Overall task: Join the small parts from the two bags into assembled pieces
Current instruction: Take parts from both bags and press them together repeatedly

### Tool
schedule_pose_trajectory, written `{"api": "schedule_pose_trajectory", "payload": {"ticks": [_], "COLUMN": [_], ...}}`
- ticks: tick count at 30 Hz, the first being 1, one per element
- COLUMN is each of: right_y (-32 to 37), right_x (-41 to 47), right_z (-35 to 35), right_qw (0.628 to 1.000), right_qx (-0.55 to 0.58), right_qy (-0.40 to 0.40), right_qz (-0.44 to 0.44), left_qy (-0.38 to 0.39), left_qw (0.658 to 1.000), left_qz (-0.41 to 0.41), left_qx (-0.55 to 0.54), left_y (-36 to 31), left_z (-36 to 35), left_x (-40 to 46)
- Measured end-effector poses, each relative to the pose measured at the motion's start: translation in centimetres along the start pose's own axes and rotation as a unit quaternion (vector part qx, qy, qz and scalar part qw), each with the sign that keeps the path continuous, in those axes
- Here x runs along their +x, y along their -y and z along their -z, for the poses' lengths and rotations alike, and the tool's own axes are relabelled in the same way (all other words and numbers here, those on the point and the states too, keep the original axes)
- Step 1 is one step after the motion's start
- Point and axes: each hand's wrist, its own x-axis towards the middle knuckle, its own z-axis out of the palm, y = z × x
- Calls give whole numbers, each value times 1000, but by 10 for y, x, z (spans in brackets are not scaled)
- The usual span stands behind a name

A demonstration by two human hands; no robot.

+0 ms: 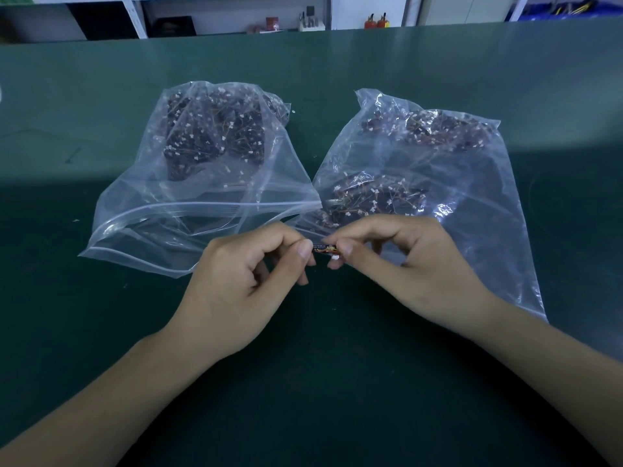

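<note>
Left hand point(242, 274) and right hand point(404, 261) pinch one small wired part point(326, 250) together; two open bags point(209, 183) at 12 o'clock on green surface point(320, 382).

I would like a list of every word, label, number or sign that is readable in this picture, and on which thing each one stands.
No text is readable.
Left bag: no print visible.
Right bag: no print visible.
Small part pinched between left hand and right hand: too small to tell.
Red item on the back shelf: any marking is too blurred to read.
</note>
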Motion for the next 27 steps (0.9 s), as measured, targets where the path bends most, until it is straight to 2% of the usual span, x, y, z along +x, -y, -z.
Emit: {"api": "schedule_pose_trajectory", "payload": {"ticks": [3, 10, 16, 27], "right_y": [0, -2, -3, -4], "right_x": [-1, 0, -1, -3], "right_z": [-1, 0, -3, -4], "right_qw": [999, 999, 994, 995], "right_qx": [-38, -31, -102, -101], "right_qy": [-16, -15, -28, -18], "right_qz": [32, 16, 24, 7], "left_qy": [6, 6, 8, 4], "left_qw": [1000, 999, 999, 1000], "left_qz": [-6, -16, -20, -15], "left_qx": [11, 31, 35, 24], "left_y": [0, 0, 0, 0], "left_z": [-1, -2, -2, -2], "left_x": [0, 0, -1, 0]}}
